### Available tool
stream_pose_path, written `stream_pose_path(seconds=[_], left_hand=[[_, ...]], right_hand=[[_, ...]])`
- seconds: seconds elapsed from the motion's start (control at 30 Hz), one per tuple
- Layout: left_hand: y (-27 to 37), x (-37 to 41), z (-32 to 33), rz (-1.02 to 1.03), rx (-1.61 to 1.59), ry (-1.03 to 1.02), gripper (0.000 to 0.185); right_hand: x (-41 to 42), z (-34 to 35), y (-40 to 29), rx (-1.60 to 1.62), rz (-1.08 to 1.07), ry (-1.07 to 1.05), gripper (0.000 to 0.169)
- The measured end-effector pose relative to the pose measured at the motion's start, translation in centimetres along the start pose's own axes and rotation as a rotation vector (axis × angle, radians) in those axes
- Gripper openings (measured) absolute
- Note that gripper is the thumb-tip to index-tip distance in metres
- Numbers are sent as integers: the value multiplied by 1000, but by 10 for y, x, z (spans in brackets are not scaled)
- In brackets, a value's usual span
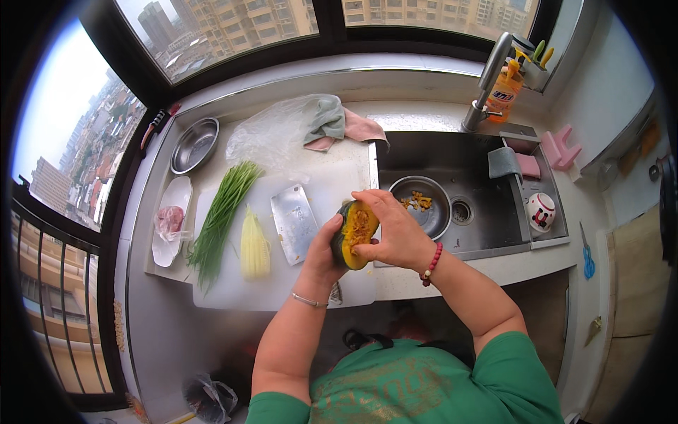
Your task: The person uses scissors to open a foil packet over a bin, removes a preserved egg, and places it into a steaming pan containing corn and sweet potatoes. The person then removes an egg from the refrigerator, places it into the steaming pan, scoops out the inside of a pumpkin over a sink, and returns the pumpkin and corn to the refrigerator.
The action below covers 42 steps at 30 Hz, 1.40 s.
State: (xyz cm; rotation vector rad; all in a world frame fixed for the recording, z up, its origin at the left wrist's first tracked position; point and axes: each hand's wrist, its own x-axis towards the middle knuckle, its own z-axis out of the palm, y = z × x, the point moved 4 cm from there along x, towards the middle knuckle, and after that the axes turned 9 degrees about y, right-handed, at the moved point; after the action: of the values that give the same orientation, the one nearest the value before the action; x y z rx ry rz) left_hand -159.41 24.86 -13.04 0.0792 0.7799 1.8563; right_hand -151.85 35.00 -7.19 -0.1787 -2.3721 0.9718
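My left hand [324, 254] grips a cut pumpkin piece [356, 233] from below and behind, its green rind against the palm. The orange flesh and stringy, seedy hollow face my right hand [394, 228], whose fingers touch the top edge and the lower part of the cut face. A cleaver blade [294, 222] lies flat on the white cutting board [233, 297] left of the pumpkin. Farther left on the board are a pale yellow vegetable bundle [255, 249] and long green chives [225, 212]. Right of my hands, a steel bowl [447, 212] in the sink holds yellow scraps.
An oval white plate [164, 254] with wrapped meat [170, 220] and an empty steel bowl [195, 146] stand left. Behind lie a plastic bag [265, 132] and cloths [326, 124]. The faucet [490, 79], soap bottle [506, 93] and patterned cup [541, 212] are right.
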Motion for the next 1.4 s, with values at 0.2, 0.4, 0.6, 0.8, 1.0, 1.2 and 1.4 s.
stream_pose_path(seconds=[0.2, 0.4, 0.6, 0.8, 1.0, 1.2, 1.4], left_hand=[[-34, 60, 9, -68, 20, 119, 40], [-63, 106, 4, -93, 41, 256, 41], [-75, 135, 0, -80, -12, 358, 40], [-86, 153, -6, -51, -16, 415, 41], [-107, 167, -17, -58, -17, 407, 39], [-128, 185, -38, -12, 177, 525, 31], [-141, 181, -56, 1, 207, 753, 27]], right_hand=[[11, -19, 59, 140, 71, -109, 71], [9, -24, 115, 51, 180, -24, 61], [12, -11, 152, -38, 259, 0, 53], [12, 3, 183, 32, 322, -26, 55], [9, 2, 205, 148, 353, -156, 52], [-7, 8, 229, 26, 369, -55, 36], [-23, 36, 246, -142, 491, -217, 24]])
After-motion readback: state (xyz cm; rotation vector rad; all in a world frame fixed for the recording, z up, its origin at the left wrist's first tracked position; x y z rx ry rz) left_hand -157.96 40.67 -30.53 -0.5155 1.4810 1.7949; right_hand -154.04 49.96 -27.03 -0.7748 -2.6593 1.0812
